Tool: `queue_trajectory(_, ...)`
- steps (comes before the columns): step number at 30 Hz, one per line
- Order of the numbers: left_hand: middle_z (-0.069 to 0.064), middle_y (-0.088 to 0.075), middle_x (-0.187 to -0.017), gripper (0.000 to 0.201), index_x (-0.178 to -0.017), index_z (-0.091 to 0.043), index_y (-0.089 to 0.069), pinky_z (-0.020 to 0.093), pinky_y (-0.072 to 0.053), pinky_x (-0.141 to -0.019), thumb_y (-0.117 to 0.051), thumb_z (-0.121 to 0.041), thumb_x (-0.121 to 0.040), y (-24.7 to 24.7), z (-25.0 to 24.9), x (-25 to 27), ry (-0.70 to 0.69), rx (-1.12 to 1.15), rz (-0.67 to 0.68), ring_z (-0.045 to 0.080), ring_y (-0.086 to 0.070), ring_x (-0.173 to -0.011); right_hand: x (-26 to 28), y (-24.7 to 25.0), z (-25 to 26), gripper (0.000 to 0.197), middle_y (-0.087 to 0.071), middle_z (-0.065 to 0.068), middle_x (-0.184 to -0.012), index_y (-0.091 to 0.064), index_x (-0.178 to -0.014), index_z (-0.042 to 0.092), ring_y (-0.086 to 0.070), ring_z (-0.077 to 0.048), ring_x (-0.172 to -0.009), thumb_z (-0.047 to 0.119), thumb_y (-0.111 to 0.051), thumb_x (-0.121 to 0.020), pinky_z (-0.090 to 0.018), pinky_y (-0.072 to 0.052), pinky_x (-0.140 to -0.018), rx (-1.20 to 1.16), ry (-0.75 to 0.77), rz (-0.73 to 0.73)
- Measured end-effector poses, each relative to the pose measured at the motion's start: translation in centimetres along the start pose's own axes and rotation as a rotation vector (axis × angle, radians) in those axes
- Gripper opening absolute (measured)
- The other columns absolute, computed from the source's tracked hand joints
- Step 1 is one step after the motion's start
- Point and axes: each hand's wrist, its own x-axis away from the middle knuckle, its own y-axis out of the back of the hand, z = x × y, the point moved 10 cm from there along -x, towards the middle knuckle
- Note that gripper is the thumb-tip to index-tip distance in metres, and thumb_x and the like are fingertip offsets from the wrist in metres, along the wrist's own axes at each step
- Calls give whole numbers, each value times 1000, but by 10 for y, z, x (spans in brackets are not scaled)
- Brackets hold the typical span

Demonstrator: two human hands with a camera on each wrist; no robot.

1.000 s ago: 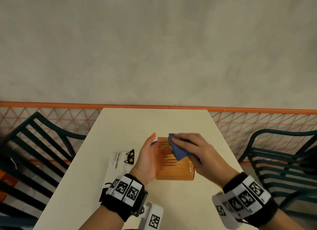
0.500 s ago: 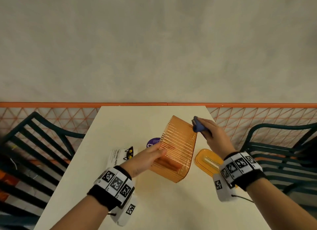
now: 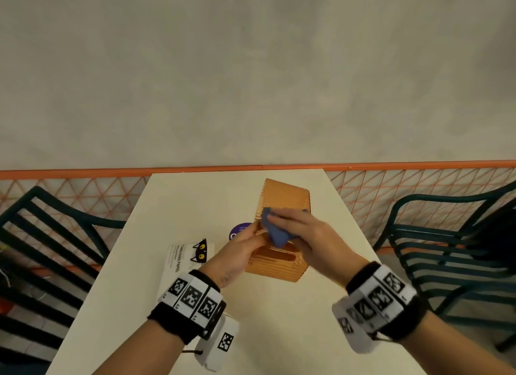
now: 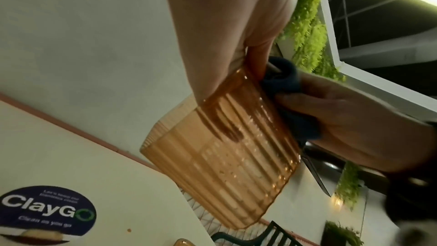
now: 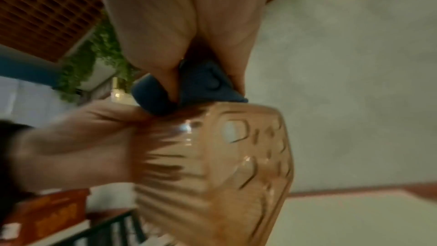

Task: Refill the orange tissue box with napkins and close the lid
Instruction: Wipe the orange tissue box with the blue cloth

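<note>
The orange ribbed tissue box [image 3: 284,198] stands tilted on the cream table [image 3: 279,318], its slot face turned toward me. My left hand [image 3: 243,249] grips the box's left side near its upper edge. My right hand [image 3: 304,235] holds a folded blue cloth [image 3: 276,235] and presses it on the box's near face. From the left wrist, the box [image 4: 224,166] hangs below my left hand [image 4: 224,25], with the cloth [image 4: 281,79] beside it. From the right wrist, the cloth [image 5: 201,85] sits pinched against the box [image 5: 212,166]. The lid is hidden in the head view.
A white napkin pack [image 3: 187,258] with a black cat print lies left of the box. A round purple sticker [image 3: 237,232] is on the table beside it. Dark green chairs [image 3: 55,235] [image 3: 446,249] flank the table. An orange mesh railing [image 3: 111,173] runs behind.
The box went from lying flat to tipped up, and the lid showed on the table at the right. My right hand then brought the cloth from the box's far edge to its near face.
</note>
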Motion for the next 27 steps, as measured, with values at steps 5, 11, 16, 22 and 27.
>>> queue_trajectory(5, 5, -62, -127, 37, -133, -25, -48, 43, -39, -109, -48, -26, -96, -2, 3, 2, 30, -136, 64, 25, -56, -121, 0, 1, -24, 46, -52, -1, -138, -53, -132, 18, -51, -19, -122, 5, -58, -88, -24, -38, -101, 7, -64, -52)
queue_trajectory(11, 0, -63, -124, 35, -134, -18, -44, 20, -43, -96, -37, -19, -100, -3, 15, 5, -39, -982, 241, 13, -57, -116, 52, -13, -155, 36, -61, -4, -125, -57, -127, 14, -57, -24, -114, 7, -54, -92, -25, -39, -97, 91, -556, -12)
queue_trajectory(16, -7, -65, -112, 39, -130, -30, -47, 27, -41, -90, -36, -17, -96, 30, 54, -5, 3, -1382, 242, 15, -48, -105, 119, -109, -157, 45, -52, 10, -133, -48, -135, 28, -49, -14, -122, 9, -50, -94, -22, -39, -103, 182, -510, 386)
queue_trajectory(22, -3, -64, -90, 29, -110, -20, -55, 37, -21, -117, -38, -6, -91, 42, 80, -14, 67, -1631, 302, 19, -56, -98, 134, -155, -140, 61, -30, 5, -153, -29, -145, 29, -28, -23, -139, 4, -48, -93, -33, -26, -115, 256, -406, 522)
queue_trajectory(27, -7, -58, -77, 26, -110, -17, -55, 38, -4, -122, -40, -8, -92, 39, 87, -27, 59, -1654, 315, 23, -63, -102, 160, -183, -142, 65, 7, 7, -159, 0, -149, 35, 6, -31, -147, 36, -40, -97, -57, -13, -115, 288, -497, 786)
